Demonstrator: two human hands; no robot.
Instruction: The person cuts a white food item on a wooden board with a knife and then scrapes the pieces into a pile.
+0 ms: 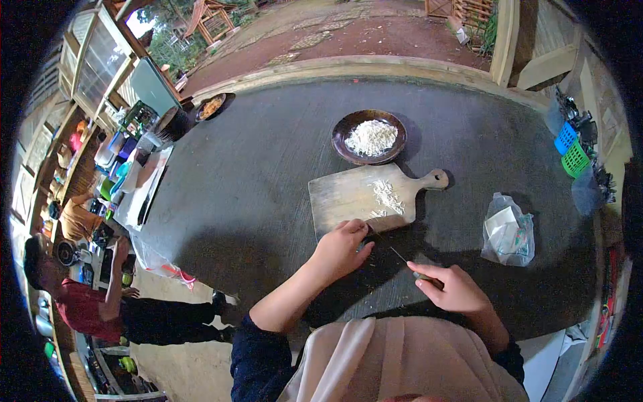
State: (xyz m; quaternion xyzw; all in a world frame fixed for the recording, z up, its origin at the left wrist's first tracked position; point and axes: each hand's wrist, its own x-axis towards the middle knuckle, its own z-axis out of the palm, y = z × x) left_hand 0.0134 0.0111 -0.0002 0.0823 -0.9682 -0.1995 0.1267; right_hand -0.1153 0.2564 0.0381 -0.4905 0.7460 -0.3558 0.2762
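Note:
A wooden cutting board (338, 197) with a round-ended handle lies on the dark table, small white shreds (386, 195) scattered on its right half. My left hand (341, 248) rests at the board's near edge with fingers curled; whatever they pinch is hidden. In my right hand (455, 288) is a knife (400, 255), its thin blade angled up and left toward the left hand's fingertips. Just beyond the board stands a dark round bowl (339, 146) heaped with white shredded food (372, 137).
A clear plastic bag (512, 244) with a white block lies to the right. Blue and green baskets (574, 157) line the right edge. At far left sit a small bowl of orange-brown food (211, 106) and dishes. Another person (87, 308) stands left of the table.

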